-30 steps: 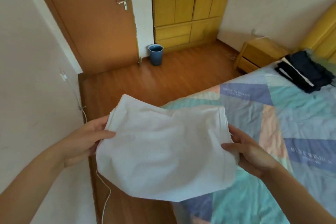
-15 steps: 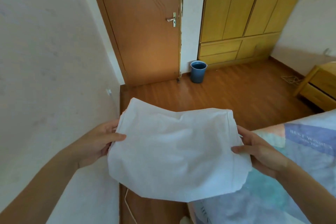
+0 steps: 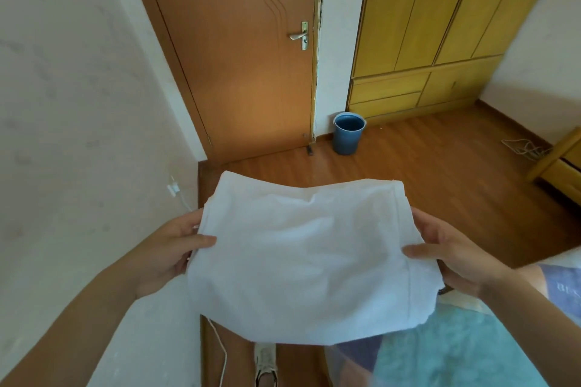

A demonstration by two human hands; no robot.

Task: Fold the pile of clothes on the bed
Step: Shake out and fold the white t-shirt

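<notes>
Wooden flooring (image 3: 440, 185) runs under the whole scene, and against it a folded white garment (image 3: 308, 261) is held up in the air in front of the person, clear of the bed. The left hand (image 3: 169, 254) pinches the garment's left edge, thumb lying across the top face and fingers curled beneath. The right hand (image 3: 452, 258) grips the right edge the same way, thumb on top and the rest of the fingers tucked under the cloth (a sewn hem runs down that side, just inside the thumb). The garment sags slightly in the middle between the two hands.

Below and to the right of the garment lies the corner of the bed (image 3: 471, 355), covered in a teal and blue patchwork sheet. Directly beneath the garment a pale shoe (image 3: 265, 361) shows on the floor, with a white cable (image 3: 220, 352) trailing just left of it from a wall plug (image 3: 173, 188). Beyond the garment stands a closed brown door (image 3: 239, 72). Right of the door sits a blue bucket (image 3: 348, 132), then a yellow wardrobe (image 3: 440, 31). A wooden nightstand (image 3: 562, 163) shows at the far right, well apart from the garment.
</notes>
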